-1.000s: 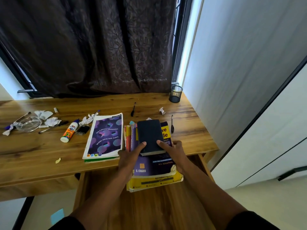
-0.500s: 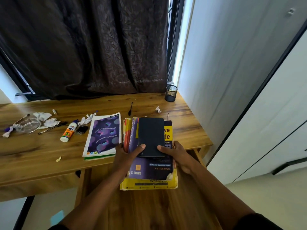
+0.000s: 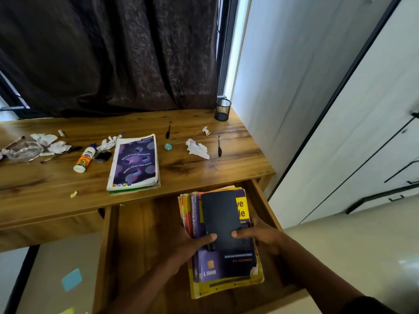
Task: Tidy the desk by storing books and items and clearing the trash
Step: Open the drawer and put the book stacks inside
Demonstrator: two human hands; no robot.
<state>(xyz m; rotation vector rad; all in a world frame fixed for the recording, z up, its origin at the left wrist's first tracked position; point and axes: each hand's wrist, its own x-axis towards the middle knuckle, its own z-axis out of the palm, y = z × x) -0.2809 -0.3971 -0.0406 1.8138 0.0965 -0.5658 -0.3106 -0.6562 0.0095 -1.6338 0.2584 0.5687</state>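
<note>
A stack of books [image 3: 229, 266] with a small black notebook [image 3: 220, 214] on top sits inside the open wooden drawer [image 3: 140, 241], against its right side. My left hand [image 3: 192, 245] grips the stack's left edge, thumb on the black notebook. My right hand [image 3: 260, 239] grips the right edge, thumb also on the notebook. A purple book [image 3: 135, 163] lies on the desk [image 3: 45, 186] over a green one.
On the desk lie crumpled papers [image 3: 197, 148], a blue paper ball [image 3: 168, 146], two pens [image 3: 219, 146], a glue bottle [image 3: 84, 160], a glass dish [image 3: 22, 150] and a mesh pen cup [image 3: 222, 109]. White cupboards stand at right. Sticky notes lie on the floor.
Both hands have brought the book stack off the desk's edge and down into the open drawer. Paper scraps that the stack hid on the desk now show.
</note>
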